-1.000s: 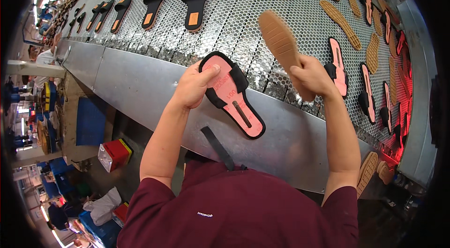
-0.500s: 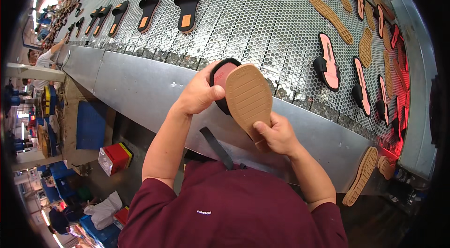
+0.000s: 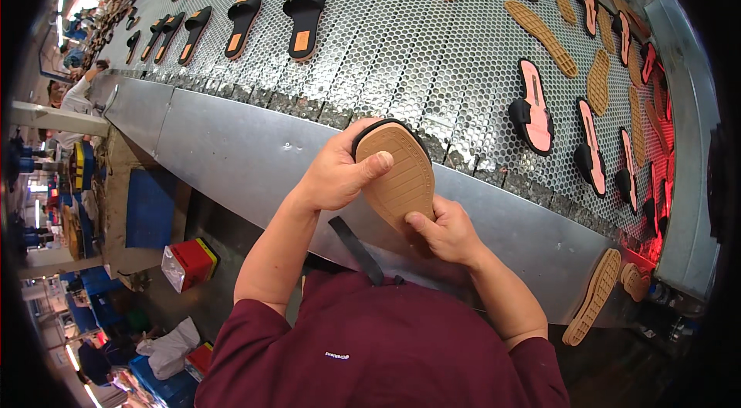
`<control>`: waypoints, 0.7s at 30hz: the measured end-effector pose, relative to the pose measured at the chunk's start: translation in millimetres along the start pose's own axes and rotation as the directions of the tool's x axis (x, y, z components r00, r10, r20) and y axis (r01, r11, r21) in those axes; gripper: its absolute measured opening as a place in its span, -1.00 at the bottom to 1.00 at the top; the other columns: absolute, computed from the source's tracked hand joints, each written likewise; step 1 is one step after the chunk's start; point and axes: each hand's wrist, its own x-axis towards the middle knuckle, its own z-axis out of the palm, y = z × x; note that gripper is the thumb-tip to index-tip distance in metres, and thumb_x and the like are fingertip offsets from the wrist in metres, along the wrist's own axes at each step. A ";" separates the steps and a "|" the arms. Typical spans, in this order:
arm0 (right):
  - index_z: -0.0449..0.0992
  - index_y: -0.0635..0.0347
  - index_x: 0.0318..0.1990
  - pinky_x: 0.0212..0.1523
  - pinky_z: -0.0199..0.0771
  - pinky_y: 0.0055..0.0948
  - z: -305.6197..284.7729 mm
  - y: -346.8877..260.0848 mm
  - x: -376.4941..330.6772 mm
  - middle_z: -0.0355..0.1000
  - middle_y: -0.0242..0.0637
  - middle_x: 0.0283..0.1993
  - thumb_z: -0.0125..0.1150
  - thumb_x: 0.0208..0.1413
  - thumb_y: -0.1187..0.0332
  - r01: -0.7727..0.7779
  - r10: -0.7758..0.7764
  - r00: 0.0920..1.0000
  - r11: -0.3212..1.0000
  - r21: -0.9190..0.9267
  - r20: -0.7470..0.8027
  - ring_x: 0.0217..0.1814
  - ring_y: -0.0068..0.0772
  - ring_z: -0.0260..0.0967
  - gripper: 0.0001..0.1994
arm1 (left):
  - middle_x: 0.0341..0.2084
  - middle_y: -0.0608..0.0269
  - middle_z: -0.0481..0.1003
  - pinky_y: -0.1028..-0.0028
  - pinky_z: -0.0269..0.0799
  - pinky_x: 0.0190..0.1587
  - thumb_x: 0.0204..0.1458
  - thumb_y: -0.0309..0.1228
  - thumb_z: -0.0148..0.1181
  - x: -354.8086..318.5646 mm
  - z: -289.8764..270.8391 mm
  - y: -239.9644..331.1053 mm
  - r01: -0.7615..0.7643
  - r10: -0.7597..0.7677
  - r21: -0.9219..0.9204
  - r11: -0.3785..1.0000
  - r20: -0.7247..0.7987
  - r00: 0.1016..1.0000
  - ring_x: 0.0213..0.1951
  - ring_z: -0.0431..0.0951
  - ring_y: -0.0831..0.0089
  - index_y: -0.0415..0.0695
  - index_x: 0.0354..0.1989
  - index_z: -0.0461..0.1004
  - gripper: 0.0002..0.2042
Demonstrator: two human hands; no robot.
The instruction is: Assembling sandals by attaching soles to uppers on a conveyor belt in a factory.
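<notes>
— Looking at the hands, what are they gripping?

— Both are closing on one tan sole, held upright in front of the person's chest, just above the near steel edge of the conveyor. The left hand is wrapping its top end, thumb lying across the tan face, fingers curling behind. The right hand is pinching the lower end, thumb pressing on the tread.

— How is the sole looking?

— Its tan underside is facing the camera, ribbed with fine cross grooves, rounded at the top and narrowing downward. A black rim is showing around the top edge, so something dark is sitting behind it; I cannot tell more, since the rest is hidden.

— And around it?

— The perforated metal belt is carrying finished black sandals with orange insoles on the left, well apart from the hands. To the right, pink-and-black sandals and loose tan soles are lying in rows. Another tan sole is hanging off the edge at lower right. A red box is sitting on the floor below.
</notes>
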 end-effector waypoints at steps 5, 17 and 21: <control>0.50 0.29 -0.09 -0.37 0.44 -0.52 -3.0 -4.2 -3.0 0.53 -0.36 -0.38 0.18 0.25 0.21 0.001 -0.001 1.000 1.000 -0.006 0.006 -0.40 -0.64 0.41 -0.71 | -0.06 0.24 0.49 0.42 0.39 0.07 0.20 -0.27 0.22 -0.5 8.6 4.5 0.000 0.000 -0.001 1.000 0.013 1.000 0.00 0.45 0.52 -0.24 0.17 0.32 -0.55; 0.51 0.30 -0.14 -0.42 0.42 -0.51 -11.0 4.0 -7.7 0.49 -0.37 -0.45 0.16 0.26 0.22 0.058 -0.058 0.998 0.998 0.000 0.006 -0.45 -0.64 0.39 -0.73 | -0.15 0.30 0.52 0.49 0.41 -0.01 0.20 -0.30 0.21 0.2 30.8 8.7 0.091 -0.093 -0.032 0.995 -0.068 0.993 -0.10 0.47 0.60 -0.23 0.06 0.41 -0.66; 0.50 0.30 -0.15 -0.42 0.42 -0.50 -15.9 2.3 -10.8 0.49 -0.36 -0.45 0.16 0.26 0.20 0.029 -0.029 0.999 1.000 0.006 0.035 -0.45 -0.62 0.40 -0.72 | -0.14 0.30 0.52 0.49 0.41 -0.01 0.18 -0.31 0.23 1.8 26.7 11.8 0.188 -0.187 0.002 0.982 -0.058 0.981 -0.09 0.47 0.58 -0.23 0.03 0.46 -0.67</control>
